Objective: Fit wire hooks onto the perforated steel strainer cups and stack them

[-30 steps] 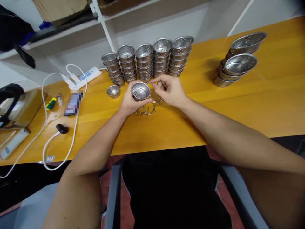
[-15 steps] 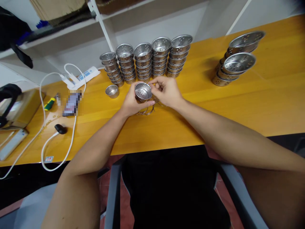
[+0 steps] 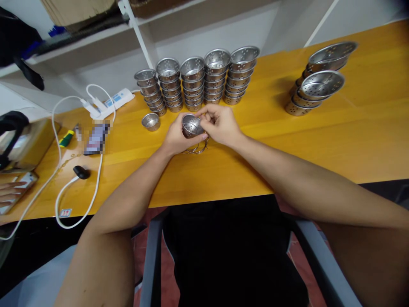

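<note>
A small perforated metal cup [image 3: 191, 125] is gripped by my left hand [image 3: 177, 137], its open side facing up. Fingers of my right hand [image 3: 221, 123] are pinched at the cup's right rim; whether they hold anything small there cannot be made out. Thin metal rings [image 3: 200, 149] lie on the table just below the cup, partly hidden by my left hand. Behind my hands, several stacks of perforated cups [image 3: 192, 70] stand in a row. A single cup [image 3: 151, 122] sits to the left of my left hand.
Two tilted-looking stacks of cups [image 3: 321, 87] stand at the right. On the left are a power strip [image 3: 115, 103], a phone [image 3: 96, 138], a screwdriver [image 3: 67, 139], a black plug [image 3: 81, 172] and white cables. Another person's hand [image 3: 9, 194] rests on a white device [image 3: 27, 184].
The right fingers have shifted slightly left over the cup's rim, and the cup has tilted a little. Another person's hand has appeared at the left edge.
</note>
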`<act>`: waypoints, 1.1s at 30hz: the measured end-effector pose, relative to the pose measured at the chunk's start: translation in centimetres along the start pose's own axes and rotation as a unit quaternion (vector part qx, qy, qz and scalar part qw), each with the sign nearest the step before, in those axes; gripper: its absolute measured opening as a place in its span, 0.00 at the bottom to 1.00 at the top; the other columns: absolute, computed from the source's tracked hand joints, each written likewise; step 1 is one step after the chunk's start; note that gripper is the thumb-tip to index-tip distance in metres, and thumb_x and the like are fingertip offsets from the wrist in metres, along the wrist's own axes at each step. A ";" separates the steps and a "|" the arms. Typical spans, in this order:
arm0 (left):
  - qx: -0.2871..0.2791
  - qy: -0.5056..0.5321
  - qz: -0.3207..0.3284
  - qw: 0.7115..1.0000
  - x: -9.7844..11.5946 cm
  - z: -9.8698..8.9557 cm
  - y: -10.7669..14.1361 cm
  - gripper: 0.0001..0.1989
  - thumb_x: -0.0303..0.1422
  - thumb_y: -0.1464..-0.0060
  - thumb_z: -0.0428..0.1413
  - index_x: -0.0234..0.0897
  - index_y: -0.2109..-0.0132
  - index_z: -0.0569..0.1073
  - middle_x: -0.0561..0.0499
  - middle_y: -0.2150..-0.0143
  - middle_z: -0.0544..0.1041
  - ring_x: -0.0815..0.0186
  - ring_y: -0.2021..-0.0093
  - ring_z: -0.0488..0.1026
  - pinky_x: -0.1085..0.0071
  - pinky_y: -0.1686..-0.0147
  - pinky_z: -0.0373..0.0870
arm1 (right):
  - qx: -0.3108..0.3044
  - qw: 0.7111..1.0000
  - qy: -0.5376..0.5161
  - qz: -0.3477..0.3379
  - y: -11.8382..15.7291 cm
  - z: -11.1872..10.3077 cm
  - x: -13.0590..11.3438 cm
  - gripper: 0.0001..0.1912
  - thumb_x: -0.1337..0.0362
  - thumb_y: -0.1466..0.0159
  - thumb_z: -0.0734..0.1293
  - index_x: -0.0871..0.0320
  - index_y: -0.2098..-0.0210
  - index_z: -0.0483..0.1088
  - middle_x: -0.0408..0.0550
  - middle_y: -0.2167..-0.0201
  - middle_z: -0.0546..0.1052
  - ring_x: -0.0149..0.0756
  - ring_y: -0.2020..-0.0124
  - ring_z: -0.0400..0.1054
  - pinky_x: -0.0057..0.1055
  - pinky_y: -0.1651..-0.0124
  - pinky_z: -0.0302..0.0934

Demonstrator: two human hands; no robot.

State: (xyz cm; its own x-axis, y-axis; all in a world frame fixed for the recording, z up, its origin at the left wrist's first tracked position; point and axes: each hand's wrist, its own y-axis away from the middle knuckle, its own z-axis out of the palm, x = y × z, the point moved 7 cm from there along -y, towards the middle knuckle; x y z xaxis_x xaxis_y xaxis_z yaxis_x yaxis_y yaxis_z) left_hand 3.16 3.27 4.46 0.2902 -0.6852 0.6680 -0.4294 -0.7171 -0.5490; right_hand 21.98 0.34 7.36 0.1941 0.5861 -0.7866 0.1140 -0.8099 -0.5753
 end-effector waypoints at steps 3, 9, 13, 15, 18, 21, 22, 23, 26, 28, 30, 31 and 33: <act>-0.012 0.021 -0.014 1.000 -0.1 -0.2 0.0 0.53 0.80 0.44 0.76 0.42 0.34 0.80 0.43 0.42 0.90 0.52 0.45 0.89 0.55 0.43 0.87 | -0.037 0.998 -0.058 0.015 -0.2 0.1 -0.5 0.21 0.40 0.26 0.81 0.52 0.55 0.85 0.44 0.69 0.77 0.36 0.70 0.65 0.36 0.66 0.60; -0.031 0.106 -0.037 0.993 -1.2 -0.5 -0.3 0.50 0.81 0.41 0.74 0.41 0.39 0.82 0.43 0.44 0.90 0.54 0.47 0.89 0.56 0.44 0.89 | -0.172 0.970 -0.161 0.064 0.0 0.2 -1.6 0.38 0.24 0.32 0.88 0.51 0.51 0.83 0.40 0.71 0.78 0.32 0.74 0.65 0.33 0.73 0.60; -0.045 0.111 -0.018 0.993 -1.2 -0.1 -0.2 0.52 0.79 0.44 0.78 0.43 0.34 0.80 0.43 0.40 0.89 0.53 0.44 0.90 0.54 0.41 0.90 | -0.158 0.969 -0.172 0.080 0.0 0.3 -1.5 0.41 0.21 0.39 0.90 0.49 0.57 0.78 0.39 0.73 0.74 0.33 0.75 0.62 0.35 0.73 0.60; -0.044 0.095 0.004 0.995 -1.0 0.1 -0.1 0.54 0.78 0.45 0.79 0.43 0.31 0.78 0.42 0.38 0.89 0.52 0.41 0.90 0.53 0.37 0.90 | -0.142 0.972 -0.171 0.083 0.0 0.4 -1.2 0.43 0.20 0.41 0.90 0.49 0.59 0.76 0.39 0.73 0.74 0.33 0.75 0.61 0.35 0.72 0.60; -0.036 0.069 0.025 0.997 -0.7 0.3 -0.1 0.52 0.77 0.41 0.77 0.42 0.31 0.77 0.41 0.38 0.89 0.52 0.40 0.90 0.52 0.35 0.90 | -0.130 0.974 -0.168 0.083 0.0 0.7 -0.7 0.43 0.20 0.41 0.90 0.49 0.60 0.74 0.39 0.73 0.73 0.33 0.75 0.61 0.36 0.72 0.59; -0.033 0.056 0.020 0.998 -0.7 0.3 -0.2 0.51 0.77 0.39 0.76 0.42 0.32 0.77 0.41 0.38 0.89 0.52 0.41 0.91 0.52 0.36 0.90 | -0.121 0.975 -0.163 0.088 0.0 0.7 -0.3 0.43 0.20 0.41 0.90 0.48 0.60 0.74 0.40 0.73 0.73 0.35 0.74 0.62 0.36 0.71 0.58; -0.033 0.052 0.017 0.998 -0.8 0.3 -0.2 0.50 0.77 0.39 0.76 0.42 0.32 0.77 0.41 0.38 0.89 0.52 0.40 0.91 0.53 0.35 0.90 | -0.119 0.976 -0.161 0.088 0.0 0.7 -0.2 0.43 0.20 0.41 0.90 0.48 0.60 0.75 0.40 0.72 0.73 0.35 0.73 0.62 0.36 0.71 0.58; -0.034 0.049 0.016 0.998 -0.8 0.3 -0.1 0.50 0.77 0.38 0.76 0.42 0.31 0.77 0.41 0.38 0.89 0.52 0.40 0.90 0.53 0.35 0.89 | -0.119 0.976 -0.160 0.087 0.0 0.7 -0.2 0.44 0.20 0.41 0.90 0.49 0.60 0.75 0.40 0.72 0.73 0.35 0.72 0.62 0.36 0.71 0.57; -0.034 0.042 0.024 0.998 -0.7 0.2 -0.1 0.50 0.77 0.37 0.74 0.42 0.31 0.76 0.41 0.38 0.89 0.51 0.40 0.90 0.51 0.35 0.88 | -0.119 0.977 -0.160 0.074 -0.1 0.7 -0.2 0.44 0.20 0.41 0.90 0.49 0.60 0.76 0.41 0.72 0.74 0.35 0.71 0.63 0.35 0.70 0.58; -0.035 0.037 0.025 0.998 -0.6 0.2 0.0 0.49 0.76 0.36 0.74 0.42 0.31 0.77 0.40 0.38 0.88 0.50 0.41 0.90 0.50 0.34 0.88 | -0.114 0.979 -0.154 0.066 -0.1 0.7 -0.3 0.44 0.19 0.41 0.89 0.50 0.61 0.76 0.42 0.71 0.75 0.35 0.70 0.64 0.35 0.69 0.60; -0.035 0.032 0.020 0.999 -0.6 0.2 0.0 0.49 0.76 0.37 0.75 0.41 0.31 0.77 0.41 0.39 0.88 0.50 0.42 0.89 0.49 0.34 0.88 | -0.109 0.981 -0.145 0.063 -0.1 0.6 -0.3 0.46 0.17 0.42 0.89 0.50 0.61 0.76 0.42 0.69 0.76 0.35 0.70 0.65 0.35 0.68 0.61; -0.035 0.031 0.018 0.999 -0.6 0.2 0.0 0.49 0.75 0.37 0.76 0.41 0.31 0.77 0.41 0.39 0.89 0.51 0.42 0.89 0.50 0.34 0.88 | -0.109 0.982 -0.142 0.064 -0.1 0.7 -0.3 0.46 0.16 0.43 0.88 0.50 0.61 0.76 0.42 0.69 0.77 0.35 0.69 0.65 0.35 0.68 0.61; -0.032 0.027 0.018 0.999 -0.6 0.1 0.0 0.48 0.75 0.37 0.76 0.41 0.32 0.77 0.42 0.40 0.89 0.51 0.43 0.90 0.51 0.36 0.89 | -0.111 0.981 -0.141 0.069 -0.1 0.7 -0.2 0.47 0.15 0.44 0.88 0.50 0.62 0.76 0.42 0.70 0.77 0.35 0.69 0.65 0.34 0.68 0.60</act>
State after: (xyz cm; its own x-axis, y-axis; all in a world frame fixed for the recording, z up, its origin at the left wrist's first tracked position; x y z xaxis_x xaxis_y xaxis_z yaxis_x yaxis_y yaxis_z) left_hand 3.06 3.67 4.02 0.2280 -0.7010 0.6757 -0.4938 -0.6814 -0.5403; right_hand 21.22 0.27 7.42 -0.0511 0.4280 -0.9023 0.3204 -0.8487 -0.4207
